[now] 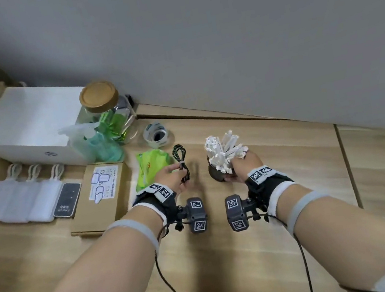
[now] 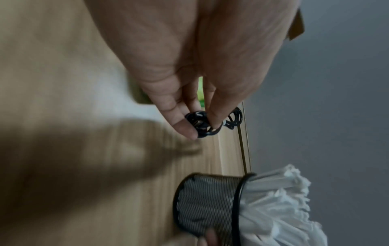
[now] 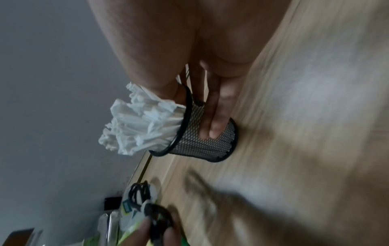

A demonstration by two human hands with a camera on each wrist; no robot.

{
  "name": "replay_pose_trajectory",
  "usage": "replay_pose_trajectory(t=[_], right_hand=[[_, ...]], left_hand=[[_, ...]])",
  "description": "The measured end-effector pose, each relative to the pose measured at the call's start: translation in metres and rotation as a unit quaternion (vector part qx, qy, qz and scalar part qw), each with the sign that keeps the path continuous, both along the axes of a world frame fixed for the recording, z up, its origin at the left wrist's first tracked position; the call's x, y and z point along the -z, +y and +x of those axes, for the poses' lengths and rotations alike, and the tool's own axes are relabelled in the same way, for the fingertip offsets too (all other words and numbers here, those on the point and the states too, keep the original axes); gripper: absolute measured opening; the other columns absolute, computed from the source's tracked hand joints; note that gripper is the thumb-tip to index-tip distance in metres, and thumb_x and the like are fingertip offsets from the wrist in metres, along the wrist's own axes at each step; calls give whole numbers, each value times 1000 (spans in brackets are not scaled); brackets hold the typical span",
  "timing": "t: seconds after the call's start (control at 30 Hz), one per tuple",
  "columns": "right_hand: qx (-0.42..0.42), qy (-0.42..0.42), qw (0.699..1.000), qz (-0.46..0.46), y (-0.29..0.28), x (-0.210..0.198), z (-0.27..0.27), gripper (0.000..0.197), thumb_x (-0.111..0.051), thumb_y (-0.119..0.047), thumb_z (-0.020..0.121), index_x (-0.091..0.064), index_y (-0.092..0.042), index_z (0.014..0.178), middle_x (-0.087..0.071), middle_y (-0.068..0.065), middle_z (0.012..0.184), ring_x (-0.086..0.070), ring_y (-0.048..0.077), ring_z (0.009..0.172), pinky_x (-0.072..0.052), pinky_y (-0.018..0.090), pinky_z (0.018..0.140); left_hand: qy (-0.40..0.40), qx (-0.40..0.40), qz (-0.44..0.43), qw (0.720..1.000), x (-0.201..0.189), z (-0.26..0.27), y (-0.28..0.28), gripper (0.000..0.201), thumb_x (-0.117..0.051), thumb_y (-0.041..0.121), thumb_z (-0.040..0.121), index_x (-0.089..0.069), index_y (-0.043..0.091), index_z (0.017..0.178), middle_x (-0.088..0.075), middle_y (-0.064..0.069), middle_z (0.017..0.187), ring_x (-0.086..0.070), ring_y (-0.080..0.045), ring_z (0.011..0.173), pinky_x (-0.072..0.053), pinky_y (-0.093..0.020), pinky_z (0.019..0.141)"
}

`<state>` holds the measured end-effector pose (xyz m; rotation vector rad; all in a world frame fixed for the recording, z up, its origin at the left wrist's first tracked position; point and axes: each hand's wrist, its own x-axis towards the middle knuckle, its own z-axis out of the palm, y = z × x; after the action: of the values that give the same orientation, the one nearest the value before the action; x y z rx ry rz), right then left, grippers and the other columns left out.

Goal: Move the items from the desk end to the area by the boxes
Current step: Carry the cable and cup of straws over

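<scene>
Black mesh cup (image 1: 216, 172), stuffed with white paper sticks (image 1: 225, 150), sits clamped in the right hand (image 1: 244, 164) above the desk (image 1: 292, 180); the left hand (image 1: 170, 178) pinches a coiled cable (image 1: 181, 164) just beside the green packet (image 1: 150, 167). Best to keep the cup upright and set both down near the white box (image 1: 28, 121).

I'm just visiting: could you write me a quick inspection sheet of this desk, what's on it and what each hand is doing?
Surface: wooden desk, against a grey wall.
Job's things: coiled black cable; mesh cup stuffed with white paper sticks.
Clutter: white box, lidded jar, spray bottle, tape roll, green packet, flat carton.
Hands: left hand pinches the cable; right hand grips the cup.
Cables: wrist-camera leads trail from both wrists.
Surroundings: nothing seen.
</scene>
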<state>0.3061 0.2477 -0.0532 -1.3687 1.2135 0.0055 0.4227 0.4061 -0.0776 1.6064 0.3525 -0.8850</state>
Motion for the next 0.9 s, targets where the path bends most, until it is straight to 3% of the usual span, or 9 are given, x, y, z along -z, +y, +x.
replay_pose_trajectory(t=[0.13,0.27,0.33,0.43,0.53,0.63,0.7,0.8,0.9], right_hand=[[35,-31,998,-38,-26,22,31,15,-56,-31,77,-63,-30,91,-73,2,97,-71,32,87,-59,50,82],[54,-88,995,6,-34,20,46,17,-60,-20,86,-61,-37,89,-72,7,103,-72,35,89,-61,54,74],[81,-100,991,36,-36,17,50,18,-60,-20,88,-61,-32,102,-71,6,102,-71,33,88,-59,55,78],[111,-125,981,96,-34,11,50,29,-51,-7,99,-49,-13,126,-65,7,99,-70,28,77,-61,41,74],[117,-130,978,110,-30,4,40,34,-50,-9,100,-43,-9,133,-63,5,103,-70,27,85,-59,45,83],[118,-120,977,132,-20,-5,25,41,-47,-14,101,-36,-9,140,-58,13,127,-66,34,107,-54,51,92],[118,-117,977,131,-12,-16,12,39,-45,-15,102,-38,-9,139,-54,11,127,-63,36,114,-52,51,96],[82,-101,984,119,-2,-35,-17,33,-46,-16,102,-47,-8,133,-50,8,127,-63,35,113,-53,50,95],[41,-83,992,86,8,-53,-57,25,-46,-14,99,-57,-11,121,-53,7,132,-65,29,108,-58,44,86]], left_hand=[[16,-4,-7,1000,15,25,-37,40,-51,-17,90,-54,-2,127,-61,-20,100,-58,-22,73,-58,-26,58],[12,-3,-1,1000,23,44,-56,42,-40,-16,95,-47,-3,135,-61,-18,96,-59,-23,73,-56,-24,56],[25,-26,-15,999,23,50,-63,43,-44,-14,93,-51,4,131,-61,-22,112,-65,-31,83,-60,-28,68],[-1,-32,-6,999,19,51,-62,57,-55,-10,89,-44,9,142,-60,-26,120,-64,-34,104,-50,-40,100],[-40,-12,-1,999,12,46,-51,71,-60,-5,88,-33,16,151,-52,-21,137,-62,-26,108,-51,-31,93],[-44,5,3,999,-5,35,-37,71,-60,-3,87,-36,21,150,-53,-14,135,-64,-23,95,-54,-30,76],[-38,10,-11,999,-23,21,-28,64,-58,-5,89,-42,17,146,-56,-15,130,-62,-19,90,-55,-33,82],[-38,30,-34,998,-49,-5,-15,48,-56,-3,92,-53,14,136,-55,-15,131,-55,-18,103,-51,-39,98],[-51,73,-55,995,-66,-35,-10,38,-58,3,92,-59,13,129,-54,-16,132,-53,-21,110,-51,-39,94]])
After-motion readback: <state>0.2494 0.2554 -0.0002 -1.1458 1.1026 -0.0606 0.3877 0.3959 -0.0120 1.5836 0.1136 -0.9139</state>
